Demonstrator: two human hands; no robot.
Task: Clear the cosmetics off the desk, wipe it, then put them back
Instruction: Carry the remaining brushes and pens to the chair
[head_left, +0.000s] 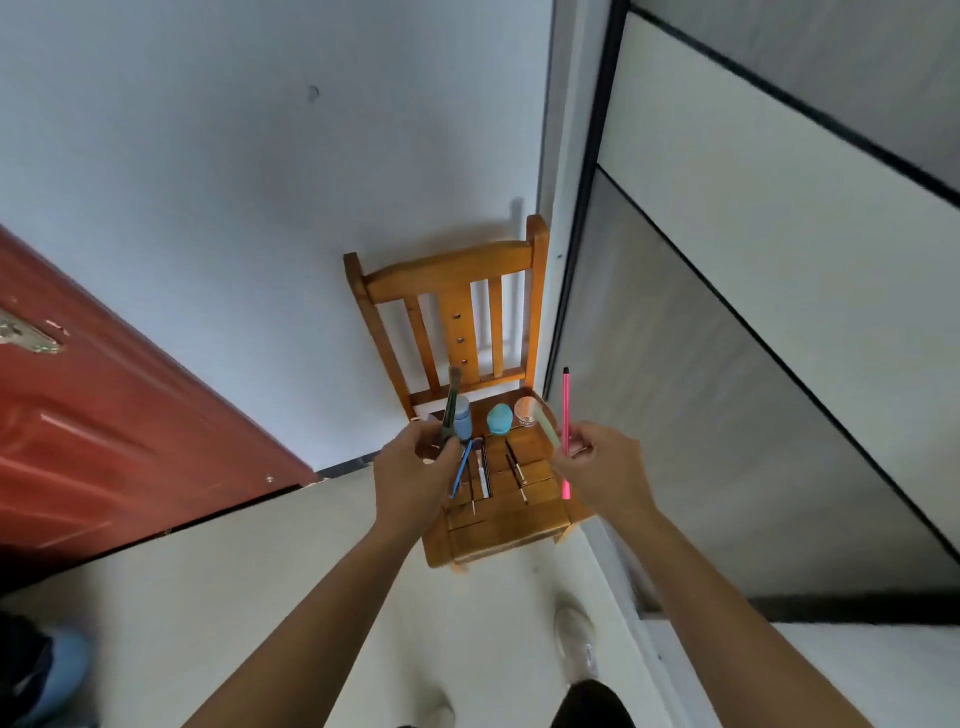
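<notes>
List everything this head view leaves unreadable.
All from the head view:
Blue bottle: lower part hidden by the left hand and the green-handled brush it grips.
Pale green stick: lower end hidden behind the right hand, which pinches the pink pencil; held or not, unclear.
Thin pencils on the chair seat: too small to identify.
Blue object, bottom left: blurred, cut off by the edge.

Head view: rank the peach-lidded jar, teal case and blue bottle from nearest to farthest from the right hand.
1. peach-lidded jar, back right of the chair seat, closest to the right hand
2. teal case, back middle
3. blue bottle, back left
</notes>
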